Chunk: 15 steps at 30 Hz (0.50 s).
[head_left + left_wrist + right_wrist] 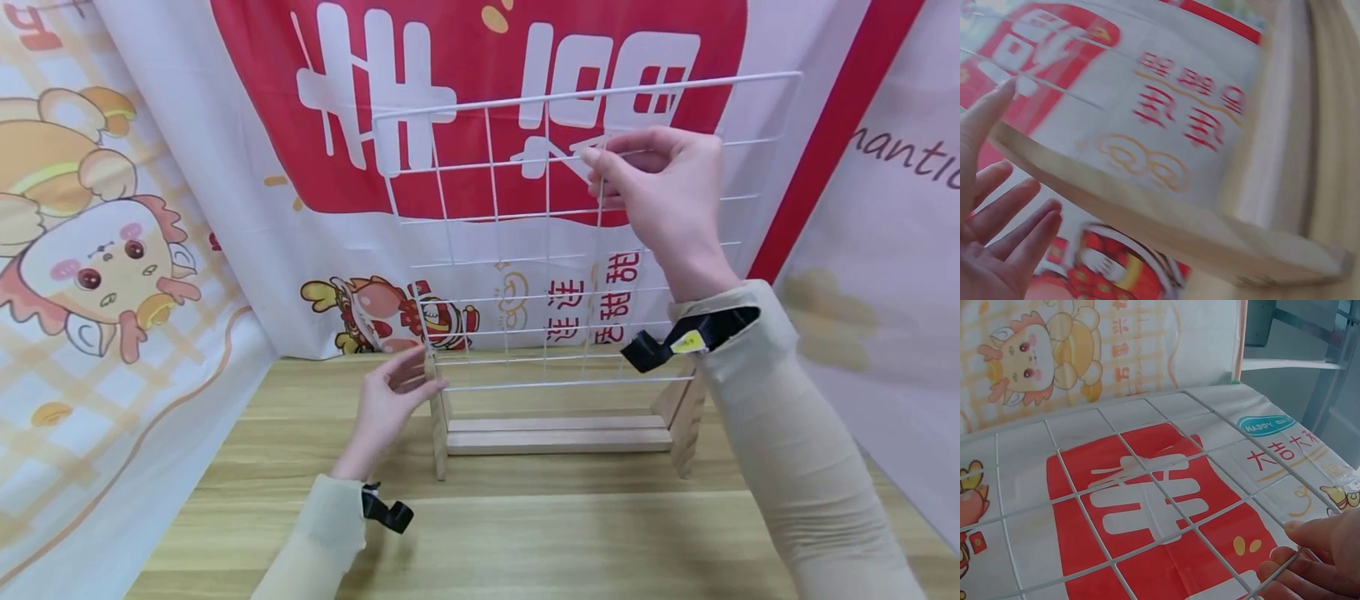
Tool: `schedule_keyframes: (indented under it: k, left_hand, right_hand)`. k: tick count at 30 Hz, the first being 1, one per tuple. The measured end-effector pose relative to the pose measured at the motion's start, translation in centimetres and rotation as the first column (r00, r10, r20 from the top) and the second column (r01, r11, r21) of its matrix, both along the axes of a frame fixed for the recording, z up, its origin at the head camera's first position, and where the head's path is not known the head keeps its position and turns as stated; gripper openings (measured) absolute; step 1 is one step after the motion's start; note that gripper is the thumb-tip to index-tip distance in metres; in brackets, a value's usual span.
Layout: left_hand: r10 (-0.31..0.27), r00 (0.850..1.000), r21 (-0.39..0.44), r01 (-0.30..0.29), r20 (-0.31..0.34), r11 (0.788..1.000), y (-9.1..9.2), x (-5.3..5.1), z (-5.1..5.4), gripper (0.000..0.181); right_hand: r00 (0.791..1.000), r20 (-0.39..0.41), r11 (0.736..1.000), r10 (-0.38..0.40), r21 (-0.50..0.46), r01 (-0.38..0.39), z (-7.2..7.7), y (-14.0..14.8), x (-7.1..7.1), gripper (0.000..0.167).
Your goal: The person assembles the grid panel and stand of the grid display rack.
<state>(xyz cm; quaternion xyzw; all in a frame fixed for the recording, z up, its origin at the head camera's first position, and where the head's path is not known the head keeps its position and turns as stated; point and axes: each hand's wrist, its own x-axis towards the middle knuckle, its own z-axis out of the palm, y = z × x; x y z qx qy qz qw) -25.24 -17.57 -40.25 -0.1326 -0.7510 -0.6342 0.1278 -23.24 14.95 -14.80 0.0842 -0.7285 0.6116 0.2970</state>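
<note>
A white wire grid panel [585, 95] rises from a pale wooden stand [558, 442] on the table. My right hand [667, 187] pinches a wire in the panel's upper right part; in the right wrist view the thumb and fingers of that hand [1316, 556] close around a wire. Beside the top of the stand's left upright [440, 429] is my left hand [386, 408], its fingers spread loosely. In the left wrist view these fingers [1035, 244] are extended by the wooden upright [1147, 206]. Whether the left fingertips touch wood or wire is hard to tell.
Wood-grain table [525, 533] lies under the stand. Behind the panel hangs a white cloth with a red printed patch [262, 83]. Another cloth with cartoon prints [45, 333] covers the left side, and a pale cloth [885, 250] hangs at the right.
</note>
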Motion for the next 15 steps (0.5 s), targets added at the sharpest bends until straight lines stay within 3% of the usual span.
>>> schedule_keyframes:
  k: [3,7,11,15]
  left_hand:
    - [0.013,0.991,0.063,-0.004,-0.133,0.998,0.2,0.2,2.2,0.058]
    - [0.062,0.958,0.112,-0.032,-0.280,0.993,0.8,0.4,5.5,0.046]
    - [0.133,0.931,0.120,-0.098,-0.339,0.988,1.4,0.6,8.1,0.037]
    - [0.190,0.922,0.117,-0.159,-0.336,0.980,1.9,0.6,9.7,0.033]
  right_hand:
    - [1.000,-0.003,1.000,0.006,0.000,-0.006,-0.3,-0.1,0.1,0.044]
    - [1.000,0.007,1.000,0.019,-0.013,-0.019,-0.6,-0.1,0.2,0.046]
    - [1.000,0.018,1.000,0.014,-0.008,-0.014,-1.0,0.0,0.2,0.048]
    - [1.000,0.023,1.000,0.008,0.000,-0.008,-1.4,0.0,0.3,0.050]
